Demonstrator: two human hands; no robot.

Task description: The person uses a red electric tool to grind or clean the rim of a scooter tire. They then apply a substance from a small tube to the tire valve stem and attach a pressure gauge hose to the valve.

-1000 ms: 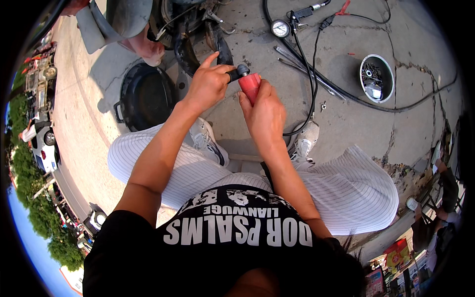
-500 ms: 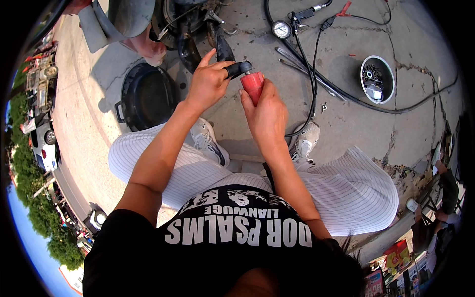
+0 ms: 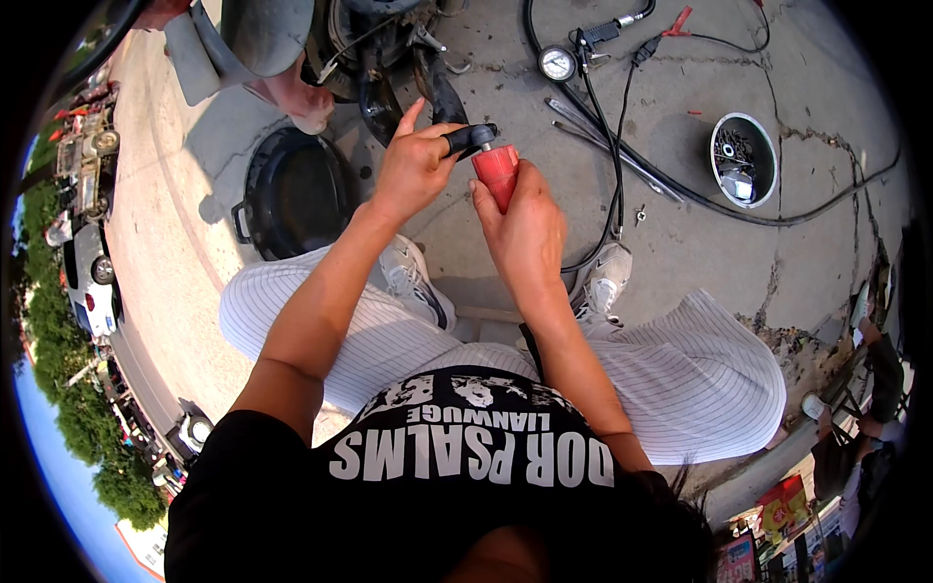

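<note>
My right hand (image 3: 526, 214) is closed round a red cylinder (image 3: 498, 175), thumb along its near side. A short metal neck joins the far end of the cylinder to a black elbow-shaped piece (image 3: 470, 140). My left hand (image 3: 418, 167) grips that black piece from the left, with one finger stretched out away from it. The hidden fingertips leave the exact kind of both parts unclear. Just beyond my left hand are dark, worn machine parts (image 3: 380, 107), apparently of a motorcycle.
A black basin (image 3: 296, 189) stands left on the concrete. At right are a metal bowl (image 3: 743, 160) of small hardware, a pressure gauge (image 3: 557, 64) with black hoses, long metal bars (image 3: 617, 151) and a red clip on a cable (image 3: 677, 23). A grey curved panel (image 3: 255, 37) overhangs far left.
The hands hold the same grip on the red cylinder and black piece. The whole view has shifted slightly, moving the surroundings a little right and down.
</note>
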